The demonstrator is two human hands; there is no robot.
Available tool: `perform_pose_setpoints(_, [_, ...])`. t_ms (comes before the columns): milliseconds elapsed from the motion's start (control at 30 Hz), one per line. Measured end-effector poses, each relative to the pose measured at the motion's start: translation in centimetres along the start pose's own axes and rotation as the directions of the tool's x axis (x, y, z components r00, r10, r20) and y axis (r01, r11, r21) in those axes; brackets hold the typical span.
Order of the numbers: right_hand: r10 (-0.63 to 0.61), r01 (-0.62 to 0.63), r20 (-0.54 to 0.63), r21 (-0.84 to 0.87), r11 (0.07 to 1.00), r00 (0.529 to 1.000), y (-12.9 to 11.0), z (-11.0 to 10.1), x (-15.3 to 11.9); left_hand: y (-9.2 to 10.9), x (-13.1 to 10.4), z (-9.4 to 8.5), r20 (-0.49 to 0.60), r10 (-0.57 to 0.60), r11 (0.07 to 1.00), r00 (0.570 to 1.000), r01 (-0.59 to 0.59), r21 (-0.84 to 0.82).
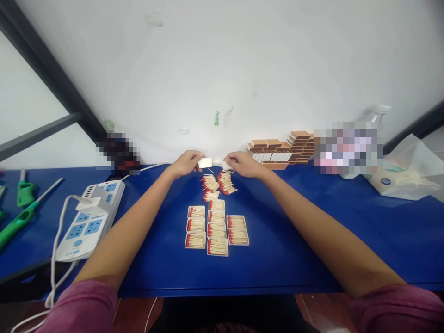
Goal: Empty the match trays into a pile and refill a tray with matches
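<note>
At the back of the blue table, my left hand [186, 163] is closed on a small white matchbox tray [206, 162], tipped so a broad pale face shows. My right hand [244, 163] pinches another white tray [226, 165], mostly covered by its fingers. Just below both hands lie loose piles of red-headed matches [209, 183], a few of them scattered under the trays. Closer to me, several matchbox trays filled with matches [217, 230] stand in three columns, with the middle column the longest.
Brown-sided matchboxes [298, 148] are stacked against the wall at right. A tissue pack [395, 178] sits beyond, beside a blurred-out object. On the left are a power strip [93, 222] with a white cable and green long-necked lighters [26, 215]. The blue table [277, 263] ends close to me.
</note>
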State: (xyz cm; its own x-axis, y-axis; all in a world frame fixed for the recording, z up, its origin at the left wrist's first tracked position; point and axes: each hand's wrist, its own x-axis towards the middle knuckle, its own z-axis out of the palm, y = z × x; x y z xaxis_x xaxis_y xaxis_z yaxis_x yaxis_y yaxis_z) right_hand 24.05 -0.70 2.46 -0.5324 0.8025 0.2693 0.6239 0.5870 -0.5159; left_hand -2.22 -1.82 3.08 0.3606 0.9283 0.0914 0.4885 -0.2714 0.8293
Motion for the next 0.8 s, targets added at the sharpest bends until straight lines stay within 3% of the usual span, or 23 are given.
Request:
perform_pose_setpoints(167, [0.056,-0.08,-0.192,-0.122,0.989,0.98,0.2,0.1,1.2,0.2,1.7,0.5,-0.172,0.048,0.997,0.984,-0.037,0.067])
perform_pose_setpoints(267, [0.033,-0.085,-0.223,-0.223,0.971,0.974,0.0,1.0,2.2,0.4,3.0,1.2,-0.282,0.105,0.983,0.954,-0.056,0.176])
perform_pose_setpoints(433, [-0.046,-0.026,-0.18,-0.378,0.925,0.983,-0.1,2.7,2.7,-0.1,3.6,3.6,-0.346,0.186,0.93,0.919,-0.051,0.363])
perform_pose_setpoints(567, [-0.101,-0.004,-0.172,-0.524,0.852,0.98,0.4,2.1,2.3,0.1,3.0,4.9,-0.375,0.244,0.873,0.894,-0.033,0.487])
perform_pose_setpoints(700, [-0.142,0.062,-0.111,-0.53,0.846,0.984,1.2,0.6,1.7,0.6,2.3,5.0,-0.385,0.37,0.711,0.846,0.009,0.703])
perform_pose_setpoints(800, [-0.142,0.108,-0.034,-0.488,0.866,0.989,1.5,0.2,1.3,0.7,2.2,4.4,-0.356,0.396,0.658,0.846,0.009,0.753])
